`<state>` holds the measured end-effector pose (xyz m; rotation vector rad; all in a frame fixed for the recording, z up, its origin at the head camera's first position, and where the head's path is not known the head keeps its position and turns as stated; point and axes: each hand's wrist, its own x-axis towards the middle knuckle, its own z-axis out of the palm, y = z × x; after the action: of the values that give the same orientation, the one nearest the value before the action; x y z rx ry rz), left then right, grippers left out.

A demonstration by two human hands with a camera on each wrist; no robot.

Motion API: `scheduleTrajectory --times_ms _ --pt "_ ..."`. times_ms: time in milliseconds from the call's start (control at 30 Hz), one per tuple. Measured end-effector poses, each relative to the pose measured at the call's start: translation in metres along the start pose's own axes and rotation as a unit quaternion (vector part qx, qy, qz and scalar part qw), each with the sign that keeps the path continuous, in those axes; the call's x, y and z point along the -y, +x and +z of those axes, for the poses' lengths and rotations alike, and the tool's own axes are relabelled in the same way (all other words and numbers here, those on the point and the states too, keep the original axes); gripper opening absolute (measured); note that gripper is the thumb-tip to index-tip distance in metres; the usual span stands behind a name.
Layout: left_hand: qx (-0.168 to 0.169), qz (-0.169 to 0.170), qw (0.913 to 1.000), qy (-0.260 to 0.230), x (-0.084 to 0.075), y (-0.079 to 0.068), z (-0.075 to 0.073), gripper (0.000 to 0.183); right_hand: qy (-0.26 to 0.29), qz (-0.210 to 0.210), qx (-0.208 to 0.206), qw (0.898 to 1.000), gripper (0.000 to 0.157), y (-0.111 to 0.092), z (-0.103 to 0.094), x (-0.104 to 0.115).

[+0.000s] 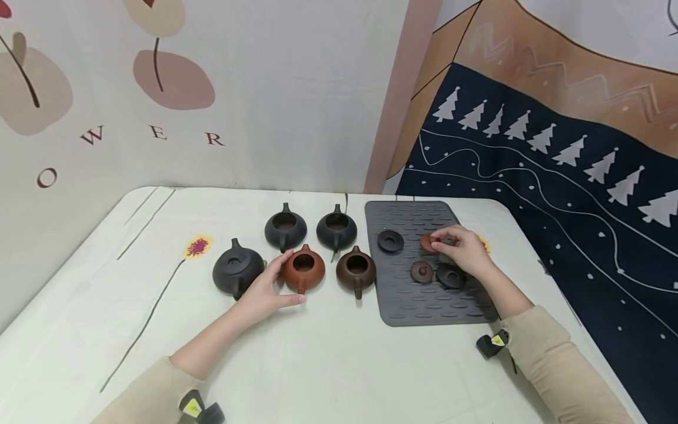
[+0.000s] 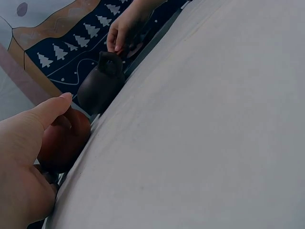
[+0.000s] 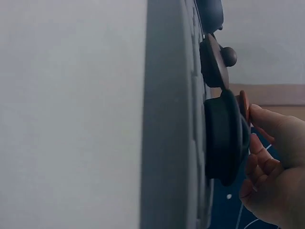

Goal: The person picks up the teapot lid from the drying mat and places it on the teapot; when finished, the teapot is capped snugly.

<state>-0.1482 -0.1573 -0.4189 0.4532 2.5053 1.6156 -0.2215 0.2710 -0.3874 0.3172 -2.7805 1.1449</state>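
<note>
My left hand [image 1: 262,294] curves round the near-left side of an open, lidless reddish clay teapot [image 1: 312,272], fingers at its back and thumb by its handle. In the left wrist view the thumb overlaps the top of this teapot [image 2: 64,145]. Over the grey mat [image 1: 408,309], my right hand [image 1: 468,252] pinches a small reddish lid [image 1: 426,242] between thumb and fingertips. Close by are a brown lid [image 1: 422,271], knob up, and a black lid [image 3: 221,138], which partly hides the reddish lid [image 3: 244,107] in the right wrist view.
A brown lidless teapot [image 1: 356,271] stands between the reddish one and the mat. Behind are two black lidless teapots [image 1: 286,228]. Left of my left hand sits a black teapot [image 1: 235,268] with its lid on. Another black lid [image 1: 390,241] lies at the mat's left side.
</note>
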Motion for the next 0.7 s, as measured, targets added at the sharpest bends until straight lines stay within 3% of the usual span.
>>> scheduleTrajectory --times_ms 300,533,700 --pt "-0.001 0.0 1.0 -0.001 0.0 0.0 0.0 0.097 0.013 -0.017 -0.007 1.0 0.02 -0.005 -0.001 0.023" --pt "-0.001 0.003 1.0 0.006 0.002 0.001 -0.001 0.096 0.03 -0.064 -0.021 0.997 0.018 -0.008 0.003 0.041" --pt "0.001 0.002 1.0 0.002 0.003 0.001 -0.001 0.096 0.006 -0.067 -0.026 0.997 0.019 -0.012 0.008 0.055"
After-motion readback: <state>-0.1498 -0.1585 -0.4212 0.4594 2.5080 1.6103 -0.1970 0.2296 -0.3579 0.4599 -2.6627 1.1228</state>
